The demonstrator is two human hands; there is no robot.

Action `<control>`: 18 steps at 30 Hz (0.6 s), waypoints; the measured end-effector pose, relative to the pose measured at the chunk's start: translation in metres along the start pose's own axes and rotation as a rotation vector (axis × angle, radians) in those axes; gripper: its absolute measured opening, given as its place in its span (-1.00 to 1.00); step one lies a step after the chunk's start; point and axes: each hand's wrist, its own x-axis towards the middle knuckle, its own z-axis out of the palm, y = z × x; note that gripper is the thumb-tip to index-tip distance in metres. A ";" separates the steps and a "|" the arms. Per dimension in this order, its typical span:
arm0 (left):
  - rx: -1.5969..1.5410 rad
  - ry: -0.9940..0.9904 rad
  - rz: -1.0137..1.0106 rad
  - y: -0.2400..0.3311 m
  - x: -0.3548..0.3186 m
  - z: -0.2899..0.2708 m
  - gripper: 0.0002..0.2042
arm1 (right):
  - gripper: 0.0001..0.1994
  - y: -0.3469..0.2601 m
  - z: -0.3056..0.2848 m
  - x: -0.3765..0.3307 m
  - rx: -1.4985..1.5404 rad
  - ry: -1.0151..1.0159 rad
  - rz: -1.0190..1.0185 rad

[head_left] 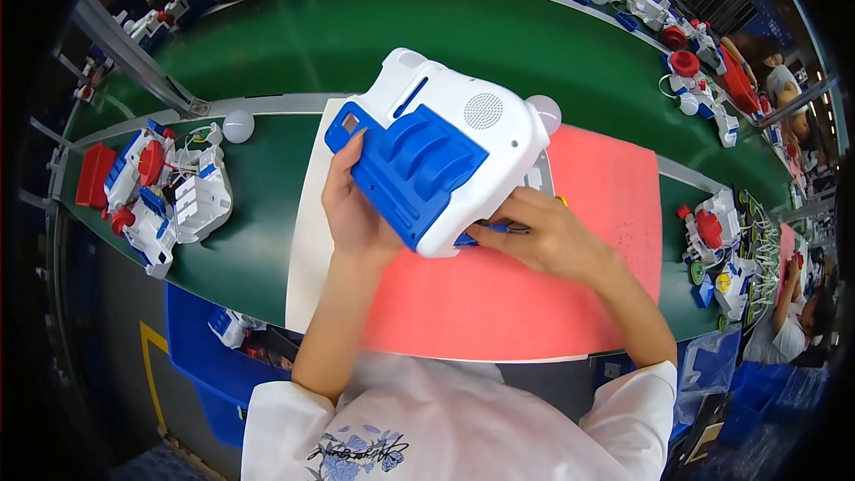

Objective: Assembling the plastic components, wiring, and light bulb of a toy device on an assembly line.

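Note:
A white plastic toy housing (450,93) with a blue back panel (414,169) is held up, tilted, over a red mat (614,214). The panel has curved ridges, and round speaker holes dot the white shell. My left hand (352,205) grips the panel's left edge, thumb on top and fingers hidden beneath. At the lower right side of the housing, my right hand (539,232) is closed, its fingertips pinching at a small blue and dark part (512,228) whose kind I cannot make out. Behind the housing, a pale ball (545,113) shows in part.
On the left bench lie opened white-and-blue toy assemblies (200,196), a white ball (238,126) and a red bin (94,175). More parts with wires (726,245) sit at right. A green conveyor (356,31) runs behind. A blue crate (200,338) stands below left. Other people are at right.

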 end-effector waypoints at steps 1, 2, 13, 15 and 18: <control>-0.002 -0.003 -0.004 -0.002 0.001 0.001 -0.49 | -0.75 0.002 -0.001 0.001 0.109 0.017 0.046; 0.032 -0.015 0.042 -0.003 0.002 0.003 -0.49 | -0.75 0.003 -0.002 0.002 0.217 0.035 0.091; 0.413 0.053 0.034 -0.003 0.007 0.059 -0.42 | -0.52 0.022 -0.065 0.000 0.190 0.545 0.368; 0.471 0.039 0.002 -0.006 0.009 0.064 -0.39 | -0.09 0.005 -0.070 0.036 0.106 0.314 0.366; 0.672 0.023 -0.070 -0.019 0.010 0.083 -0.32 | 0.32 0.009 -0.066 0.052 0.266 0.036 0.546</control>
